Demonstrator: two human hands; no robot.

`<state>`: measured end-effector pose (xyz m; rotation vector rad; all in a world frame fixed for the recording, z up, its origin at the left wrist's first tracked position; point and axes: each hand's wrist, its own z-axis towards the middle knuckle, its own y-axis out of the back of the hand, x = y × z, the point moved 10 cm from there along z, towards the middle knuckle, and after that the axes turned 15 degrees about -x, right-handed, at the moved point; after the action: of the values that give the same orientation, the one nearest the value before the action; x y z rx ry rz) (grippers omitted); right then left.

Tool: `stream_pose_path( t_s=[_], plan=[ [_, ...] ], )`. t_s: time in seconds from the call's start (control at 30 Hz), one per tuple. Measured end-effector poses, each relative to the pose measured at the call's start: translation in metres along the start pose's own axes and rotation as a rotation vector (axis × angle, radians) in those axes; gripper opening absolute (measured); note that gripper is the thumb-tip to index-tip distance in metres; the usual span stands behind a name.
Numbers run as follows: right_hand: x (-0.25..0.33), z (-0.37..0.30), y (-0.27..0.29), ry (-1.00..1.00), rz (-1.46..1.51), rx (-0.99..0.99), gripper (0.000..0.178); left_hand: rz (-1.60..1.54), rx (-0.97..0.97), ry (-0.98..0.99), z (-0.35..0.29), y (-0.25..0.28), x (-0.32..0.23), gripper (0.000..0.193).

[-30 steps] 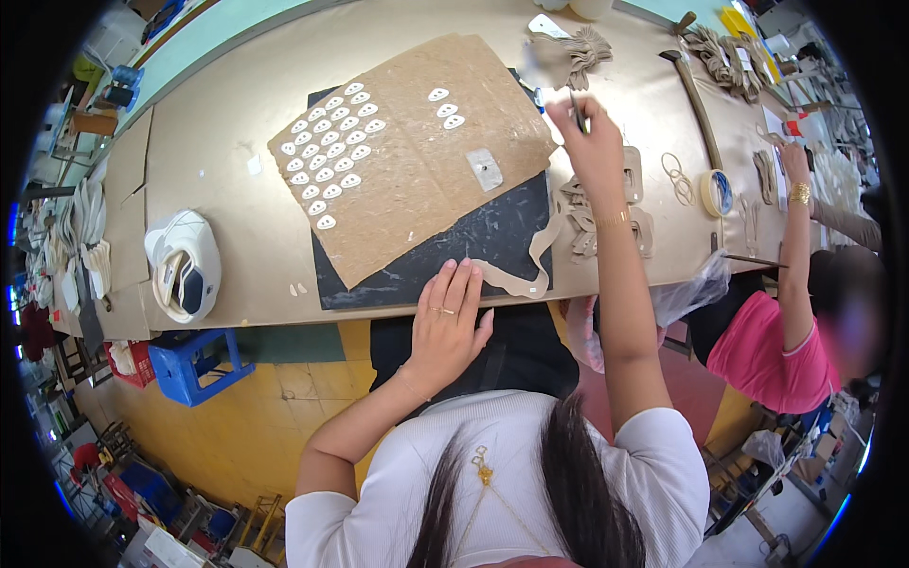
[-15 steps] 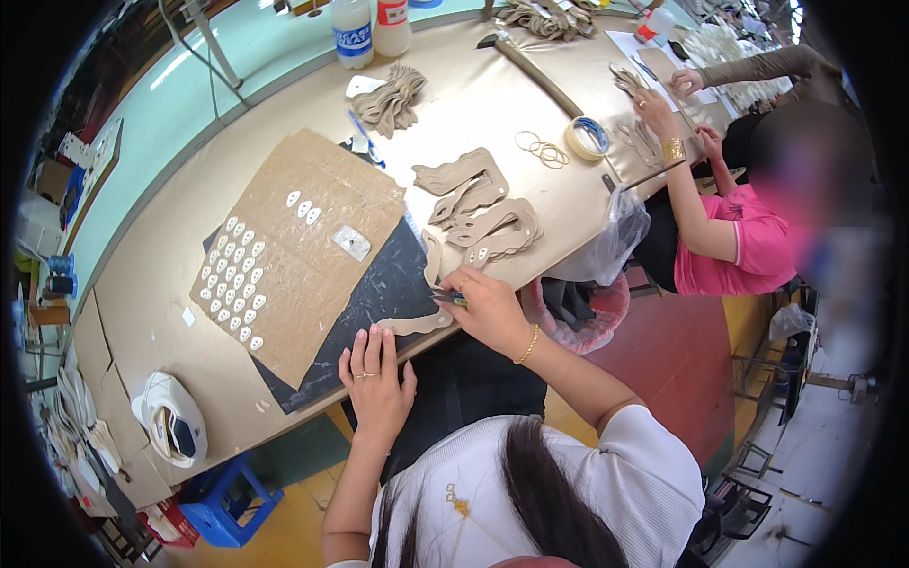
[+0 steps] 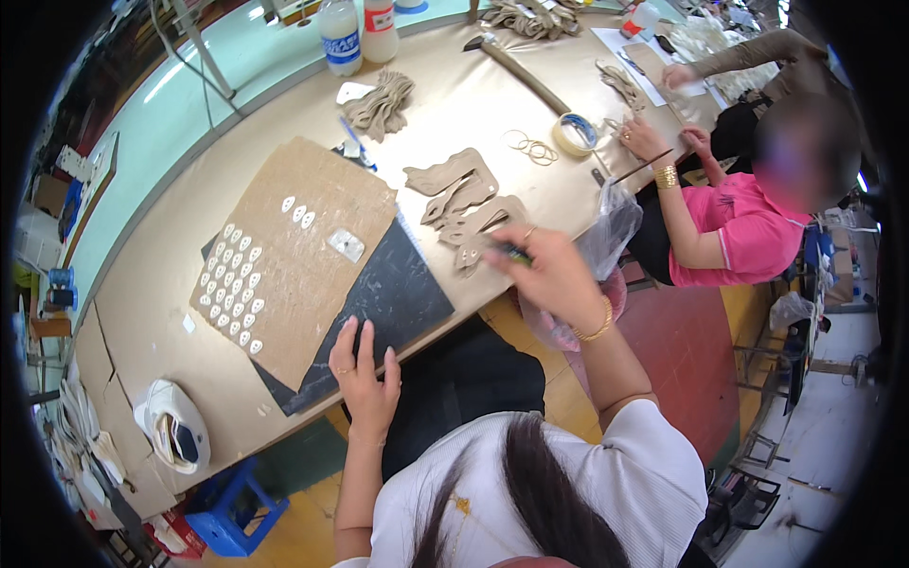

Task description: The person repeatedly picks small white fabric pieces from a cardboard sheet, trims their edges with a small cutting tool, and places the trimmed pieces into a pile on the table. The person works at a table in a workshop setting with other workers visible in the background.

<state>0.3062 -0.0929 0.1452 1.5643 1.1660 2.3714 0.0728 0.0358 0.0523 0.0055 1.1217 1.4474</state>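
Note:
My right hand (image 3: 554,270), blurred, is closed around a small dark tool with a green part (image 3: 511,252); its exact kind is smeared. It hovers at the near end of a stack of curved beige cut pieces (image 3: 459,185), whose nearest piece has small white parts on it. My left hand (image 3: 366,374) has its fingers apart at the near edge of a dark mat (image 3: 402,284), holding nothing. On that mat lies a brown board (image 3: 312,180) bearing rows of small white oval pieces (image 3: 232,275) and a clear-and-white square item (image 3: 346,245).
Further back are a beige bundle (image 3: 381,104), a blue pen (image 3: 357,140), rubber bands (image 3: 530,147), a tape roll (image 3: 574,134) and bottles (image 3: 339,38). A white roll-shaped object (image 3: 172,424) stands left. A co-worker in pink (image 3: 734,227) works at the right, beside a plastic bag (image 3: 611,227).
My right hand has moved right and away from me with the tool, to the beige stack. The curved strip between my hands has left the mat. My left hand has lifted and spread slightly.

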Motion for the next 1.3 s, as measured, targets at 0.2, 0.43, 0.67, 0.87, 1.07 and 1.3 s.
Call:
stream_pose_path(
  t_s=[0.2, 0.43, 0.67, 0.87, 1.07, 1.3],
  plan=[
    [-0.017, 0.020, 0.029, -0.082, -0.044, -0.015, 0.023, 0.040, 0.012, -0.049, 0.005, -0.005, -0.008, 0.051],
    [-0.004, 0.033, 0.017, -0.029, -0.074, 0.060, 0.027, 0.107, 0.000, -0.073, 0.005, -0.008, -0.011, 0.046],
    [0.022, 0.040, -0.017, -0.043, 0.057, 0.121, 0.023, 0.065, -0.013, -0.052, 0.007, -0.005, -0.012, 0.042],
    [0.051, 0.037, -0.038, -0.023, 0.145, 0.246, 0.021, -1.284, 0.051, 1.247, 0.001, -0.065, 0.007, 0.035],
    [0.086, 0.022, -0.046, 0.194, 0.282, 0.259, 0.025, -1.676, 0.287, 1.439, 0.010, -0.091, -0.006, 0.036],
    [0.023, 0.015, -0.049, -0.033, 0.168, 0.266, 0.025, -1.388, 0.161, 1.411, -0.005, -0.072, 0.018, 0.025]
  ],
)
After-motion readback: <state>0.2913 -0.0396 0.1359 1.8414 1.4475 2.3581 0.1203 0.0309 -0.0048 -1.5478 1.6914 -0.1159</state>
